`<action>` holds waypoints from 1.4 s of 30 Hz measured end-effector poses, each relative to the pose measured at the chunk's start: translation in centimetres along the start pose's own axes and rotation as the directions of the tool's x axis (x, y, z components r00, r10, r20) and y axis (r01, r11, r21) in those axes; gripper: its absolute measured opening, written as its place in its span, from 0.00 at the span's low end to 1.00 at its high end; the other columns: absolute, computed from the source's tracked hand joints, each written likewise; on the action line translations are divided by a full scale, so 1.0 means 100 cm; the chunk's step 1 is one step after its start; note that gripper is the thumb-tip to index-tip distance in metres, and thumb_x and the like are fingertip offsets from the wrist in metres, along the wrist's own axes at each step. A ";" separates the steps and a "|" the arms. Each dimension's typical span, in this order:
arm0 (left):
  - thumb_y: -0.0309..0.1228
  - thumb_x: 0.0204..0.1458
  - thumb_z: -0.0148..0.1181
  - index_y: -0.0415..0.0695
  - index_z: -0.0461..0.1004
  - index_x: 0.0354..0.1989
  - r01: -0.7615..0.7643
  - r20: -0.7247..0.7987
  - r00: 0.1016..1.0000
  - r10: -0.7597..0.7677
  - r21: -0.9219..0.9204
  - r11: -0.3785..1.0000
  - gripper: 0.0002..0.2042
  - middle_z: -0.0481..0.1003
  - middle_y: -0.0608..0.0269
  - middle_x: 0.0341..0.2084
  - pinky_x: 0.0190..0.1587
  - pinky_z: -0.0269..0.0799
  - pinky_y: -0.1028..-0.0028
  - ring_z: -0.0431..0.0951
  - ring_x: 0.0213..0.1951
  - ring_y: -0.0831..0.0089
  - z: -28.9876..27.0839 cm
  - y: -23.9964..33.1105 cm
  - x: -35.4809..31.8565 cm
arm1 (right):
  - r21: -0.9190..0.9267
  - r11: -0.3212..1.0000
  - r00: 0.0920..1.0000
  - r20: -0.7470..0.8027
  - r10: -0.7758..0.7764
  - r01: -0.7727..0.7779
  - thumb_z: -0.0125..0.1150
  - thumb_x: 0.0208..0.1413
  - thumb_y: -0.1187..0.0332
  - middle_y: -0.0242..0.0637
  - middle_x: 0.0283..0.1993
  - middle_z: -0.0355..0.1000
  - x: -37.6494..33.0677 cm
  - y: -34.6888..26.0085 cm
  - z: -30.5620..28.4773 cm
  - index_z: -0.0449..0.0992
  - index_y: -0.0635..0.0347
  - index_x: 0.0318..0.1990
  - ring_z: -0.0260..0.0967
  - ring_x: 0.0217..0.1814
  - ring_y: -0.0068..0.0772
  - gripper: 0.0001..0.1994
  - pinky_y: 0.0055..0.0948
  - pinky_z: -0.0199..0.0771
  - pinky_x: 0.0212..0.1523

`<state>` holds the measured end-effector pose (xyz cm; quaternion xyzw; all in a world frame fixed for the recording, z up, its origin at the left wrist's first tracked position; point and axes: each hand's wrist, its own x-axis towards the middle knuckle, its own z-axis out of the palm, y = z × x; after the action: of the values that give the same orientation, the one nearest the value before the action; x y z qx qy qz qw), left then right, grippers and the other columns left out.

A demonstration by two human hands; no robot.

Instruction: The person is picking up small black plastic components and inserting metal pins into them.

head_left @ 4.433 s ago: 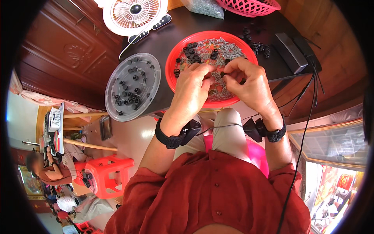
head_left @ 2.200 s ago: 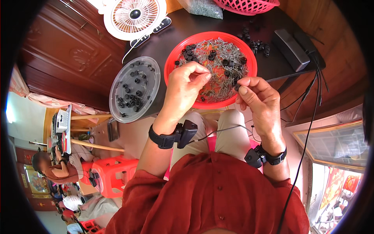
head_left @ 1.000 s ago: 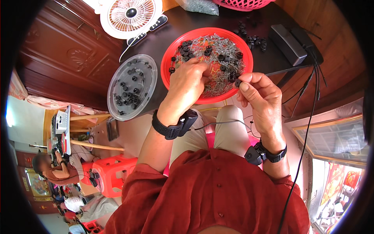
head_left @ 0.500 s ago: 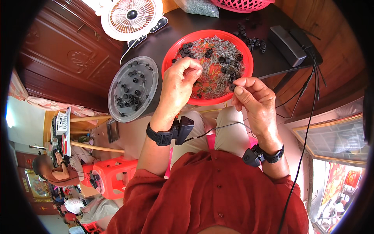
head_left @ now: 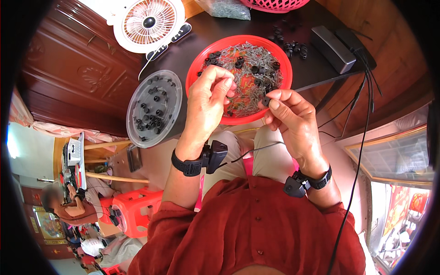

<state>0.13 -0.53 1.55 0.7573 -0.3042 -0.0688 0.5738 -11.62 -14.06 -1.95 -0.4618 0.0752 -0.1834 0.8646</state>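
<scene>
My right hand (head_left: 295, 120) pinches a small black round plastic part (head_left: 266, 101) between thumb and forefinger, over the near right rim of a red round tray (head_left: 285, 91). Facing it is my left hand (head_left: 206, 103), raised above the tray's left side. Its thumb and forefinger are pressed together, and whatever lies between them is too small to make out. Many thin metal screws or nails (head_left: 250, 52) fill the tray, with several black round parts (head_left: 239, 63) among them. At the left, a clear round plastic tray (head_left: 134, 112) bears more black parts (head_left: 150, 123).
On the dark table (head_left: 201, 27) are a white fan (head_left: 149, 22), a clear bag (head_left: 229, 10), a pink basket (head_left: 275, 5), loose black parts (head_left: 295, 48) and a dark grey box (head_left: 333, 49) with cables. Red stools (head_left: 137, 208) and a seated person (head_left: 68, 206) are at the left.
My right hand has come a little left with the black part, nearer my left hand. The left fingers stay pinched. The whole view has shifted slightly.
</scene>
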 end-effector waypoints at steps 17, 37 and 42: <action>0.16 0.47 0.55 0.39 0.66 0.48 -0.131 0.191 0.973 0.127 0.007 0.991 0.17 0.72 0.65 0.28 0.34 0.69 0.83 0.71 0.31 0.83 0.013 0.030 -0.022 | 0.197 0.980 0.999 0.035 0.036 -0.042 0.56 0.53 0.76 0.31 0.31 0.72 0.001 0.007 -0.002 0.73 0.64 0.40 0.70 0.31 0.20 0.07 0.17 0.69 0.29; 0.25 0.49 0.56 0.36 0.69 0.46 -0.243 0.242 0.957 0.159 0.369 0.897 0.15 0.72 0.58 0.38 0.36 0.69 0.78 0.73 0.33 0.77 0.002 0.020 0.025 | 0.039 0.983 0.979 -0.096 -0.177 0.182 0.55 0.54 0.77 0.34 0.31 0.72 0.004 -0.014 -0.010 0.73 0.66 0.39 0.70 0.31 0.20 0.06 0.17 0.69 0.30; 0.23 0.47 0.55 0.39 0.67 0.50 -0.360 0.384 0.915 0.124 0.636 0.683 0.19 0.67 0.43 0.47 0.51 0.64 0.66 0.68 0.49 0.53 0.021 -0.010 0.047 | 0.064 0.978 0.975 -0.117 -0.188 0.197 0.56 0.53 0.76 0.34 0.31 0.72 0.002 -0.028 -0.018 0.73 0.66 0.39 0.69 0.30 0.20 0.06 0.17 0.67 0.30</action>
<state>3.36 -4.65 1.15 0.8481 -0.4922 0.0096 0.1961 -12.66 -16.91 -0.66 -0.4230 0.0708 -0.2944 0.8541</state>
